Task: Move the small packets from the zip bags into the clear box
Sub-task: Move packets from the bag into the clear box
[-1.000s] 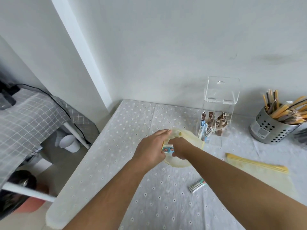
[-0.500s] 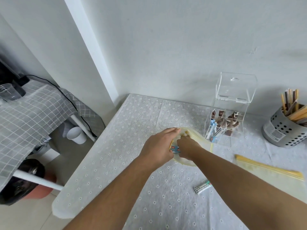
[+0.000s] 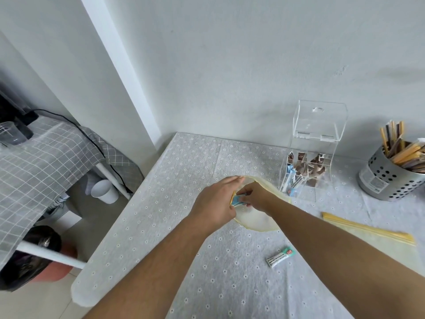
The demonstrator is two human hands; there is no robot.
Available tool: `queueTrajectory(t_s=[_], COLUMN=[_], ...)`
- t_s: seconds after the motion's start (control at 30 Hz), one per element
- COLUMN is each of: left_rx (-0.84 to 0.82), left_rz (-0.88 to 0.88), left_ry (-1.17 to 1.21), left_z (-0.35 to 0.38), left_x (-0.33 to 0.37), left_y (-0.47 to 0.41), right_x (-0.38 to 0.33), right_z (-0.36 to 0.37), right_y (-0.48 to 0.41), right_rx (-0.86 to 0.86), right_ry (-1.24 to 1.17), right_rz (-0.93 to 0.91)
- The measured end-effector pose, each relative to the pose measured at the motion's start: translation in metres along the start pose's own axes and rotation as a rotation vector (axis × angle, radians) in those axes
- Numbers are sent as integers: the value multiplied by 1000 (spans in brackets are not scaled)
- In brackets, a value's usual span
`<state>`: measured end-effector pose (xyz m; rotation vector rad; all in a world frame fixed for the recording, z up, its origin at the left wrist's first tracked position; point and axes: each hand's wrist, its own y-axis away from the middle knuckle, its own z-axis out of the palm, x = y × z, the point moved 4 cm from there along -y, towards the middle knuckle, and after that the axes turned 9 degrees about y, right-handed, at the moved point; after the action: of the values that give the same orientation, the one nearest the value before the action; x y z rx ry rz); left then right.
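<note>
A pale zip bag with a yellow edge lies in the middle of the table. My left hand grips its rim at the left. My right hand pinches small blue packets at the bag's mouth, right against the left hand. The clear box stands behind to the right, lid up, with brown and blue packets inside. A second zip bag lies flat on the right. One white and green packet lies loose on the cloth in front.
A perforated metal cup full of stick sachets stands at the far right. The table's left edge drops to the floor, where a white cup and a checked-cloth rack stand. The wall is close behind the box.
The blue packets have come a little further out of the bag between my two hands. The view has shifted left and down; the hands stay at the bag.
</note>
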<state>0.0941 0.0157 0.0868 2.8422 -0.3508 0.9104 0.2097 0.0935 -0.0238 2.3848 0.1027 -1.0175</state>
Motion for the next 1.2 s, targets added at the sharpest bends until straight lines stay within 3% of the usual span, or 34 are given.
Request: queueTrajectory(t_s=[0.1, 0.3, 0.37, 0.5, 0.77, 1.03, 1.2], left_rx=[8, 21, 24, 34, 18, 66, 65], left_rz=[-4, -26, -31, -37, -66, -52, -40], left_ry=[-11, -45, -56, -83, -148, -139, -134], left_z=[0, -3, -6, -9, -10, -8, -5], left_x=[-1, 0, 1, 3, 10, 15, 10], left_y=[-2, -9, -12, -20, -31, -37, -39], right_x=[-5, -30, -36, -48, -54, -33, -9], right_z=[-3, -13, -21, -51, -154, -203, -192], right_y=[0, 26, 38, 64, 104, 93, 62], right_rx=[26, 84, 90, 146, 249, 451, 440], right_ry=[113, 710, 794, 747, 479, 590, 626], right_rz=[-19, -228, -285, -342, -224, -84, 3])
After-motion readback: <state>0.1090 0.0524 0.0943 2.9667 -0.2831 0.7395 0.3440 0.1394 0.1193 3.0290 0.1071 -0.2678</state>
